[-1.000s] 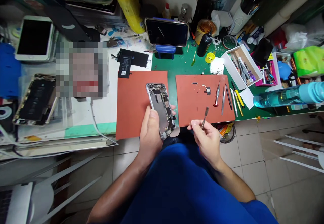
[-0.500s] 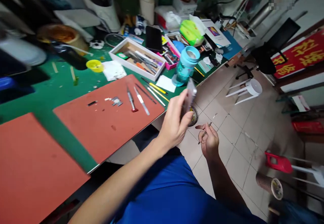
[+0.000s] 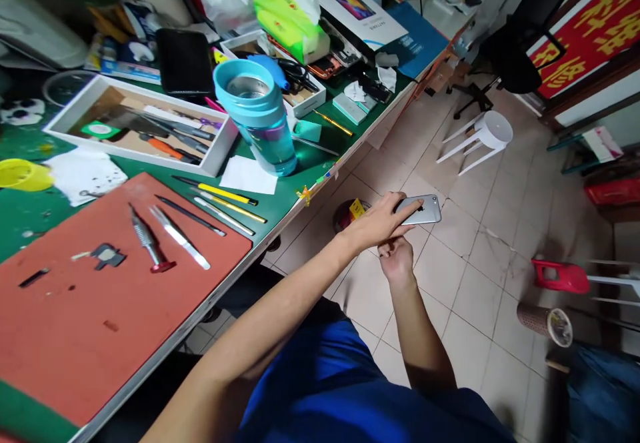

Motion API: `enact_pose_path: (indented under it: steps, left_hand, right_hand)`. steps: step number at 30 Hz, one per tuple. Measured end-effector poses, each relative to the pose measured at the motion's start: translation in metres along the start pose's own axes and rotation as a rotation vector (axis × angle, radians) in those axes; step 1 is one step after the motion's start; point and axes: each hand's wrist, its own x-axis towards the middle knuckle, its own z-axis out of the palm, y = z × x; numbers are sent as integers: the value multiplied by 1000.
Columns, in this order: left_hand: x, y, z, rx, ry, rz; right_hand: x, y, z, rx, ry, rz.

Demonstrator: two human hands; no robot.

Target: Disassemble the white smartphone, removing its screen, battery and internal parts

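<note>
A silver smartphone [image 3: 428, 209] is gripped in my left hand [image 3: 377, 221], back side up, over the tiled floor beyond the bench edge. My left fingers lie across its back and cover part of it. Just beneath is my right hand [image 3: 397, 260], its fingers curled closed and partly hidden behind the left hand. Whatever it holds does not show. On the orange mat [image 3: 120, 369] lie a screwdriver [image 3: 147, 237], tweezers [image 3: 180, 236] and a small dark part [image 3: 108, 255].
A blue bottle [image 3: 265, 129] stands near the bench edge beside a white tray [image 3: 145, 156] of tools. Pens [image 3: 220, 193] lie by the mat. A bin [image 3: 345, 216] sits on the floor below; a white stool [image 3: 487, 133] and red stool [image 3: 560, 276] stand farther off.
My view has swung right and nearer the bench's far end. The smartphone has turned from edge-on to showing its back. My right hand has come under my left, and its thin metal tool is out of sight.
</note>
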Motion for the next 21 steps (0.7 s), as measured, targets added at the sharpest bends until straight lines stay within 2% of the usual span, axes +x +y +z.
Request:
enact_pose_path:
  steps: [7,12,14,17,21]
  left_hand:
    - [-6,4,17,-55,-63,-49]
    - [-2,-1,15,-173,-45,-117]
    - [-4,0,5,-245,-5,-161]
    - [-20,11,-22,-366,114,-255]
    - [-72,50,-67,-536,324,-433]
  right_hand:
    - [10,-11,8,41,-92,-5]
    - [14,-12,6,1,-77,-5]
    - [16,-11,2,-26,-49,-25]
    - [14,-8,-7,-70,12,-81]
    - [-9,7,-12,-167,46,-161]
